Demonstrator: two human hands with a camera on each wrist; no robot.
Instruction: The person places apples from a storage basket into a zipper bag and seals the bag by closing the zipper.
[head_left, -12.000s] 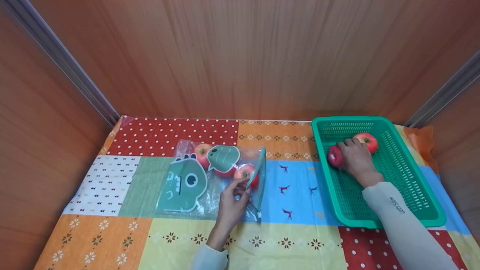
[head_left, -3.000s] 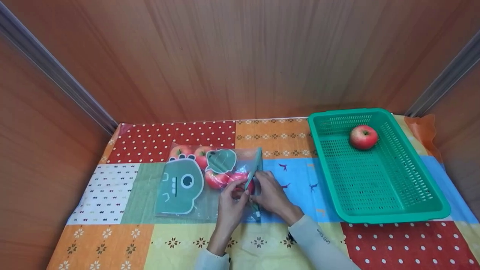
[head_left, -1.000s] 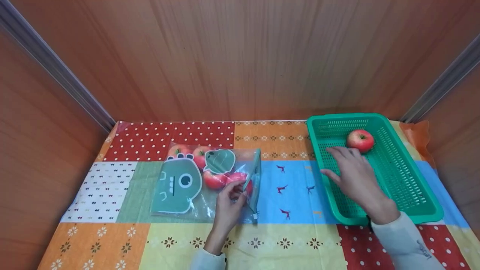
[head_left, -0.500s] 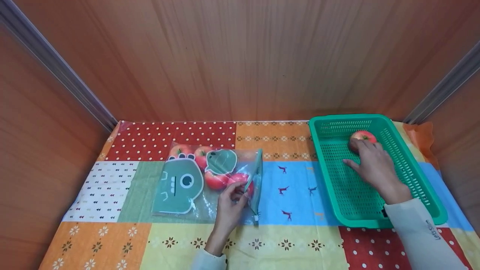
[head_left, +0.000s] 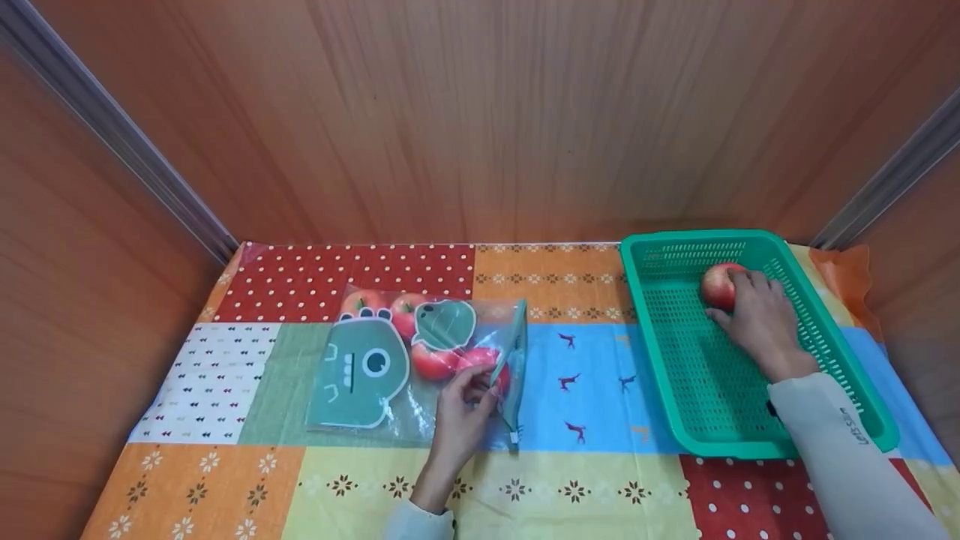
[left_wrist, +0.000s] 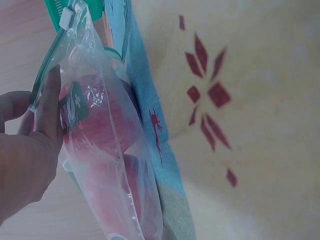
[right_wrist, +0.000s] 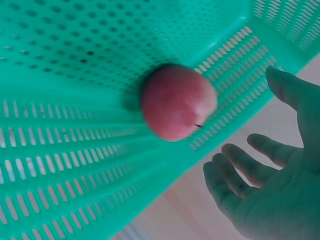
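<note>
Round and red, paling to yellowish pink around a short dark stem (right_wrist: pixel 198 125): a single apple (right_wrist: pixel 172 102), resting near the far end of the green basket (head_left: pixel 739 450). Over the right side of it in the head view, the right hand (head_left: pixel 763 319); in the right wrist view, open, with the thumb well apart from loosely bent fingers, having hold of nothing and with a gap to the fruit. At the bag (head_left: pixel 416 409), the left hand (head_left: pixel 459 412), closed in a pinch of thumb and fingers on the green zip edge (left_wrist: pixel 44 65). Within, at least four more apples (head_left: pixel 435 365), red with yellowish patches. For the bag, thin, clear, glossy plastic, creased, with a green one-eyed monster print (head_left: pixel 360 405) and a ribbed white slider (left_wrist: pixel 66 18). For the basket, moulded plastic, rectangular with rounded corners, slotted along the walls and pierced with small holes below. Underneath, a patchwork-patterned cloth (head_left: pixel 360 517); behind, wood-grained panels (head_left: pixel 480 127).
</note>
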